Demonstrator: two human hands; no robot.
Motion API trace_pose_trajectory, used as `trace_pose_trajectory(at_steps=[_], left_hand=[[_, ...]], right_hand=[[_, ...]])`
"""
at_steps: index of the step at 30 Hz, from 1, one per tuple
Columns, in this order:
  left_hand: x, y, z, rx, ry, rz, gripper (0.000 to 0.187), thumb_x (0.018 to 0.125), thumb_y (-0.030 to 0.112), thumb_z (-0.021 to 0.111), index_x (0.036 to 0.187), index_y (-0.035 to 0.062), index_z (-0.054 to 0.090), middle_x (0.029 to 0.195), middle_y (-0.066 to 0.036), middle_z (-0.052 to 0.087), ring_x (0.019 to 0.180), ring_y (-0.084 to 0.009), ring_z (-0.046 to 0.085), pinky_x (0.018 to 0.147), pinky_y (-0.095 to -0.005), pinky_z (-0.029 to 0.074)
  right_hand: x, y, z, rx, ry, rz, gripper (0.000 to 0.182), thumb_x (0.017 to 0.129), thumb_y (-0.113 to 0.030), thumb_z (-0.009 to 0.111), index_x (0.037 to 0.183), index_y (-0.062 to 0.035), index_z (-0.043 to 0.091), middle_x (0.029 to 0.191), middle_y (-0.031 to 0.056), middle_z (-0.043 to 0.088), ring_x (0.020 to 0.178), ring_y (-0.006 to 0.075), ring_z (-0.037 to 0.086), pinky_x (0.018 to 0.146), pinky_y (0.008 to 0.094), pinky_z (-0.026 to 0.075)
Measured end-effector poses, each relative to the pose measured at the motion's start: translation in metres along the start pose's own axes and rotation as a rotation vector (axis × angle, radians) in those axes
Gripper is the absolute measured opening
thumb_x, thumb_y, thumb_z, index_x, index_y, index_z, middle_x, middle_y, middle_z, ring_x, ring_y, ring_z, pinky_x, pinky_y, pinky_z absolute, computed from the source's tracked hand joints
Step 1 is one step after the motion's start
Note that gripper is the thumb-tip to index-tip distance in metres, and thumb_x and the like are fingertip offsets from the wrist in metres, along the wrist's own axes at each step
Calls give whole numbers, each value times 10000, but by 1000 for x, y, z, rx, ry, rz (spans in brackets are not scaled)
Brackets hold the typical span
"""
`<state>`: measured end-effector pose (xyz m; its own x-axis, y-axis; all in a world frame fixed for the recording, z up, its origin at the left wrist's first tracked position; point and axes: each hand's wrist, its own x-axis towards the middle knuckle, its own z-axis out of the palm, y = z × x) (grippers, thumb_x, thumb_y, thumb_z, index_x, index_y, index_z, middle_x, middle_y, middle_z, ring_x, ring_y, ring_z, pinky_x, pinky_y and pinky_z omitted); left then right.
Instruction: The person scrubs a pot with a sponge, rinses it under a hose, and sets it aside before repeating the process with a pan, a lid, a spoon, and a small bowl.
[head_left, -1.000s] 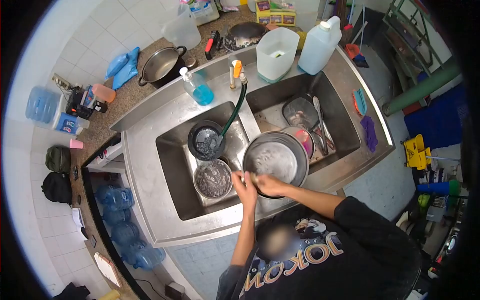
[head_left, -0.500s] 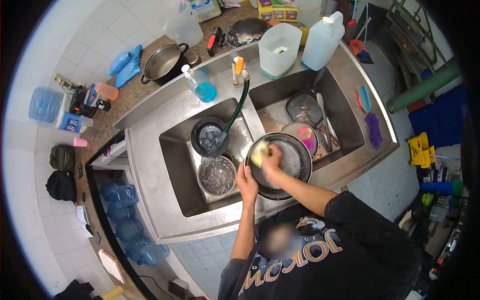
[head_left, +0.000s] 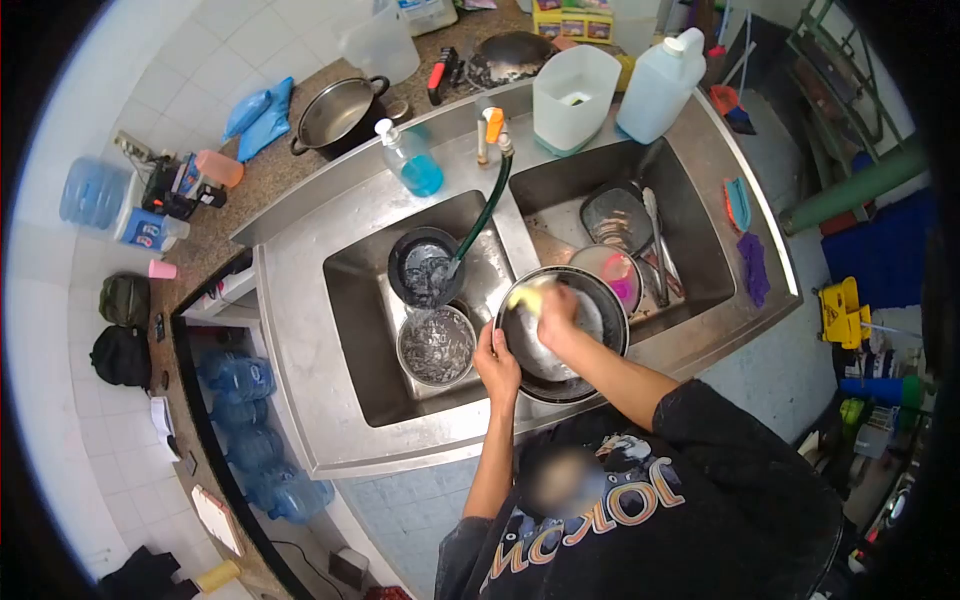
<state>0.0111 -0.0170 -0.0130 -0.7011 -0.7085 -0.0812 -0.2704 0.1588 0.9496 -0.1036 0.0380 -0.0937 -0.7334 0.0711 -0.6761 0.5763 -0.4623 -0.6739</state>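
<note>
A large round metal pan [head_left: 585, 345] with a dark rim rests over the divider and front edge of the double sink. My left hand [head_left: 497, 365] grips its left rim, thumb on the inner side. Inside the pan, my right hand [head_left: 558, 316] presses a yellow sponge [head_left: 527, 296] against the upper left of its wall; hand and sponge are blurred. In the left basin sit a dark pan [head_left: 424, 267], with the green hose [head_left: 485, 215] reaching into it, and a wet metal pot [head_left: 437, 346] with whitish suds.
The right basin [head_left: 690, 210] holds a dark square pan [head_left: 613, 220], a bowl with something pink [head_left: 618, 280] and long utensils. Behind stand a blue soap bottle [head_left: 415, 170], a cut container [head_left: 573, 100] and a large jug [head_left: 660, 88]. A purple cloth [head_left: 752, 270] lies right.
My right hand has moved slightly right with the sponge inside the pan. My left hand keeps its hold on the rim. The whole view has shifted a little.
</note>
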Motion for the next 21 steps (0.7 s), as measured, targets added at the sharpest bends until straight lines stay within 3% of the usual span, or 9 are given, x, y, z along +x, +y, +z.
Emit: trace_pose_trajectory(at_steps=[3, 5, 9, 11, 14, 16, 17, 19, 21], left_hand=[[2, 1, 2, -54, -15, 20, 291, 998, 131, 471, 1158, -84, 582, 985, -107, 664, 903, -138, 601, 785, -271, 472], [6, -1, 9, -201, -12, -49, 266, 988, 97, 469, 1146, -80, 591, 962, -91, 656, 915, -142, 602, 795, -269, 472], [8, -27, 1, -290, -10, -158, 332, 927, 8, 444, 1212, -148, 514, 1127, -181, 612, 1019, -212, 586, 897, -319, 451], [5, -20, 0, -288, 43, -117, 290, 952, 52, 464, 1184, -98, 554, 1092, -150, 629, 997, -192, 576, 903, -317, 438], [12, -21, 0, -254, 46, -38, 264, 960, 64, 469, 1161, -72, 574, 1057, -130, 639, 967, -179, 575, 886, -311, 441], [9, -25, -6, -190, 65, -25, 245, 980, 85, 461, 1152, -54, 568, 1029, -98, 637, 934, -152, 581, 850, -288, 450], [9, -23, -8, -184, 65, -21, 245, 980, 85, 461, 1152, -54, 568, 1029, -98, 637, 934, -152, 581, 850, -288, 450], [3, -9, -3, -171, 80, -41, 243, 979, 88, 464, 1137, -60, 574, 1036, -104, 640, 933, -154, 590, 850, -288, 452], [2, -3, 3, -107, 105, -20, 236, 976, 81, 459, 1122, -59, 582, 1021, -110, 645, 932, -158, 595, 841, -293, 461]], right_hand=[[-38, -21, 13, -193, -37, -473, 216, 829, -56, 625, 1037, -22, 577, 930, 97, 607, 866, 215, 596, 736, 331, 492], [-59, -28, -3, -752, -494, -1028, 174, 830, -33, 585, 999, 5, 587, 994, 129, 617, 870, 232, 622, 798, 334, 495], [-74, -47, -23, -722, -1030, -419, 209, 815, -47, 621, 1019, -10, 602, 986, 155, 643, 925, 269, 630, 806, 361, 480], [-73, -65, -37, -1151, -1299, -348, 177, 841, -84, 638, 988, 10, 604, 920, 111, 672, 900, 181, 627, 810, 325, 481], [-57, -73, -60, -1114, -1493, -365, 165, 828, -81, 630, 964, 11, 636, 900, 111, 683, 871, 186, 633, 799, 342, 485], [-49, -88, -61, -1223, -1812, 33, 202, 789, -118, 628, 943, 6, 671, 891, 144, 696, 835, 237, 657, 772, 374, 497], [-47, -94, -53, -1216, -1815, 28, 202, 789, -118, 628, 943, 6, 671, 891, 144, 696, 835, 237, 657, 772, 374, 497], [-60, -118, -33, -2363, -1662, -160, 255, 740, -159, 627, 930, 0, 691, 913, 176, 701, 825, 285, 672, 751, 395, 509], [-44, -81, -47, -2393, -1560, -227, 324, 706, -226, 656, 937, -1, 687, 889, 211, 693, 805, 311, 676, 730, 411, 514]])
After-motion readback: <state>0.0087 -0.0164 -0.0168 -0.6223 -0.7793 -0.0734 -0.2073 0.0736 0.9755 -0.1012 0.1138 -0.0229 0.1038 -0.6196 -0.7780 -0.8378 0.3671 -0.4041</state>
